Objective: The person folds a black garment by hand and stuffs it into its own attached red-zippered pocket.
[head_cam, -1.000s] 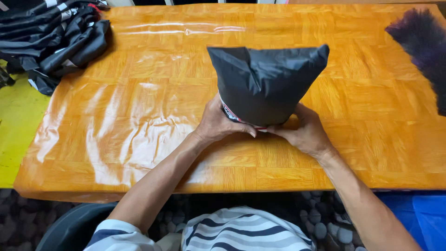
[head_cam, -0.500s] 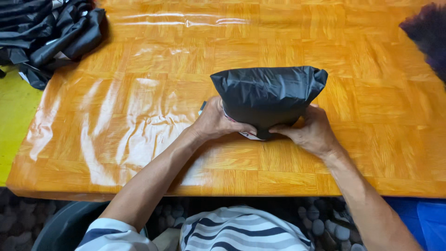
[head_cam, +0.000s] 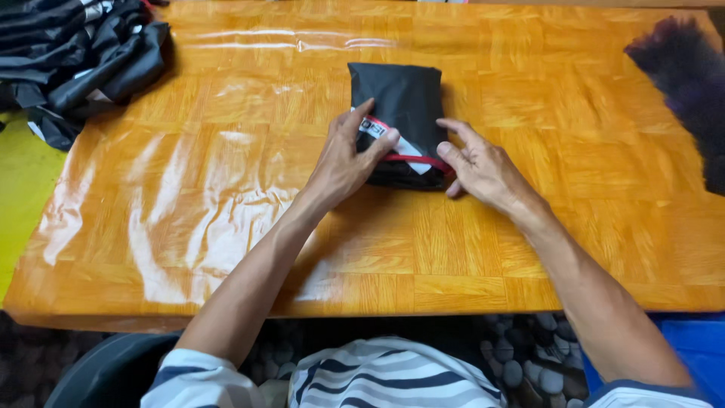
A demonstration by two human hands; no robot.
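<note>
Lying flat near the middle of the orange table (head_cam: 226, 249), a black folded bag (head_cam: 396, 106) serves as the landmark; a red band and a white printed patch are seen across its near end. The left hand (head_cam: 343, 162) is laid against the bag's near-left corner, fingers spread loosely and curled over the white patch, pressing rather than pinching. The right hand (head_cam: 483, 166) is set at the bag's near-right corner, fingers open and slightly bent, the fingertips touching the edge where the red band wraps round; nothing is enclosed in either hand. The bag is rested on the table, not lifted. Far left of the bag, at the table's far corner, a heap of dark bags (head_cam: 75, 53) is piled. Far right of the bag, a dark purple feathery thing (head_cam: 683, 83) is seen at the table's edge. Nearer than the bag, a striped shirt (head_cam: 385, 378) is noted below the table edge. Judged from the hold, the bundle is being flattened and squared: even pressure from both corners is best kept, the loose near flap tucked under the band, and air pressed out toward the far end so the folds are not sprung open.
</note>
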